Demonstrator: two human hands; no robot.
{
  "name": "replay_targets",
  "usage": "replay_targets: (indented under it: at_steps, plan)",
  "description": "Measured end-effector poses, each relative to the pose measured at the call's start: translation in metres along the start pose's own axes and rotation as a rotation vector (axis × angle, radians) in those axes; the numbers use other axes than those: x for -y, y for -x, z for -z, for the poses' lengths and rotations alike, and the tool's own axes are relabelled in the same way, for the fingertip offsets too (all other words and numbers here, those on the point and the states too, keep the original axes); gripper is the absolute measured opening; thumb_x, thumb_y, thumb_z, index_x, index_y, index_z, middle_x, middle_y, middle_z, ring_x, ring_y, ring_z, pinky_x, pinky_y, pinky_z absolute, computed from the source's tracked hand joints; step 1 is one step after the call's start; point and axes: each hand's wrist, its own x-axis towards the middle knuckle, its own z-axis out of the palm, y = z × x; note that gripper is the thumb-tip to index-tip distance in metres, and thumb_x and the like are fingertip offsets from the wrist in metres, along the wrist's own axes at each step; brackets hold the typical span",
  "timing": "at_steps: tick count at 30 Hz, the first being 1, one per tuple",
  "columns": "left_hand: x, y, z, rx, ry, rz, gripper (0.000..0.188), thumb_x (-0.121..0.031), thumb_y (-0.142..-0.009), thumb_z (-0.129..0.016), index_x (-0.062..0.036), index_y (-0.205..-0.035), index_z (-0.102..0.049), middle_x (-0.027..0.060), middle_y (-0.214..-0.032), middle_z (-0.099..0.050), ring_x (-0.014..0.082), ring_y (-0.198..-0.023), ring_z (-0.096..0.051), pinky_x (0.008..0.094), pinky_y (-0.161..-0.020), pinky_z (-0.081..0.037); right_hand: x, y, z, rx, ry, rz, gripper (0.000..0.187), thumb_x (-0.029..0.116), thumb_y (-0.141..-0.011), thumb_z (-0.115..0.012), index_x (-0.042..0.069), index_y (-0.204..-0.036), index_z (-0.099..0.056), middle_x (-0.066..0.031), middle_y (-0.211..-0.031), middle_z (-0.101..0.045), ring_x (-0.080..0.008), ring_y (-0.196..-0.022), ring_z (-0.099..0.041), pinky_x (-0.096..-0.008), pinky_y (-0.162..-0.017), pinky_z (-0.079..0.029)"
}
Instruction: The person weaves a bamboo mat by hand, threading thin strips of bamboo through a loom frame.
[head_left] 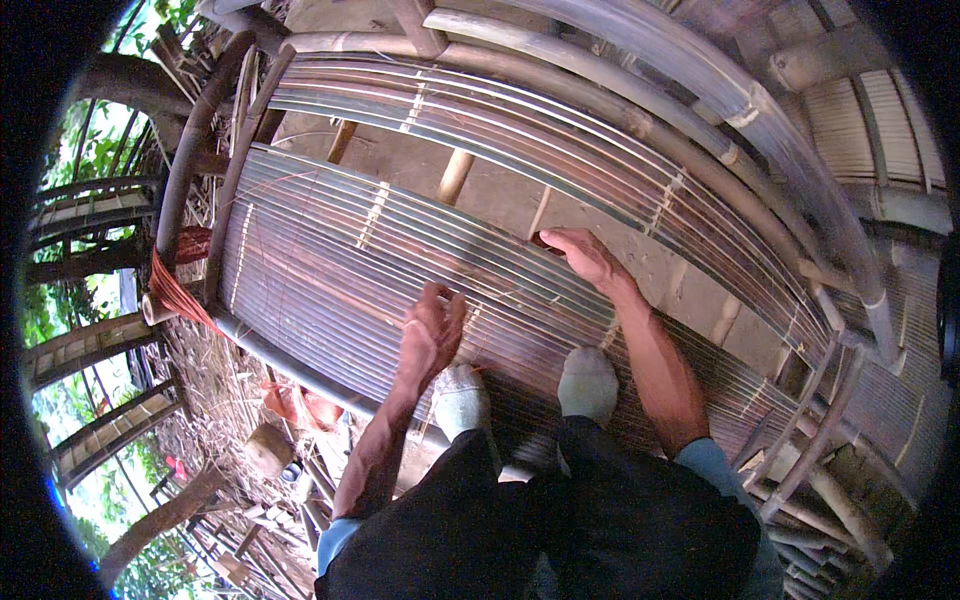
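I crouch in pale socks on a platform of thin bamboo slats (330, 265), tied crosswise with pale lashings. My left hand (432, 328) hovers low over the slats, its fingers curled together; whatever it may hold is too small to tell. My right hand (583, 256) is farther off, at the slat edge beside a long gap. Its fingers are closed, thumb pointing left, round a small dark reddish thing that I cannot make out. Thin reddish strands (300, 190) lie loosely across the left part of the slats.
Beyond the gap runs a second band of slats (480, 115), bordered by thick bamboo poles (640, 125). A bundle of orange-red strips (180, 297) hangs on the frame at the left. Bamboo scraps (225, 400) and a cut log (268, 450) lie on the ground below.
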Motion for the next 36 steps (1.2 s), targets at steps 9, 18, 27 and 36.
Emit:
replay_targets:
  at_steps: [9, 18, 27, 36]
  plan:
    - [0.033, 0.035, 0.113, 0.173, 0.43, 0.293, 0.036, -0.032, -0.098, -0.06, -0.0024, -0.079, -0.069, 0.0039, -0.07, -0.062, 0.0119, -0.066, -0.052, 0.0282, -0.064, -0.041, 0.023, 0.01, -0.007, -0.061, 0.102, -0.001, 0.035, 0.029, -0.099, -0.055, -0.002, -0.104, -0.07, -0.0064, -0.088, -0.068, -0.0123, -0.084, -0.058, -0.0286, -0.079, -0.046]
    - [0.0, 0.056, 0.167, 0.246, 1.188, -0.232, 0.045, -0.032, -0.097, -0.057, -0.0032, -0.063, -0.063, 0.0268, -0.112, -0.065, 0.0408, -0.121, -0.055, 0.0551, -0.116, -0.019, 0.066, 0.039, -0.063, -0.397, 0.594, 0.55, 0.041, 0.04, -0.098, -0.053, 0.006, -0.118, -0.065, -0.0145, -0.112, -0.067, -0.032, -0.105, -0.065, -0.0424, -0.1, -0.045]
    - [-0.029, 0.074, 0.167, 0.57, 0.969, -0.314, 0.037, -0.019, -0.098, -0.058, 0.0, -0.067, -0.052, 0.0132, -0.07, -0.05, 0.0284, -0.068, -0.05, 0.0419, -0.065, -0.039, 0.049, 0.05, -0.08, 0.027, 0.552, 0.805, 0.04, 0.035, -0.09, -0.068, 0.006, -0.069, -0.053, -0.0085, -0.067, -0.048, -0.0305, -0.067, -0.051, -0.0451, -0.08, -0.046]
    - [0.017, 0.1, 0.173, -0.011, 1.043, 0.159, 0.054, -0.039, -0.099, -0.056, -0.0031, -0.058, -0.051, 0.0069, -0.055, -0.046, 0.0178, -0.051, -0.039, 0.0392, -0.065, -0.043, 0.063, 0.025, -0.146, -0.199, 0.608, 0.681, 0.029, 0.021, -0.081, -0.076, 0.008, -0.066, -0.055, -0.0096, -0.066, -0.054, -0.0262, -0.066, -0.055, -0.0414, -0.072, -0.042]
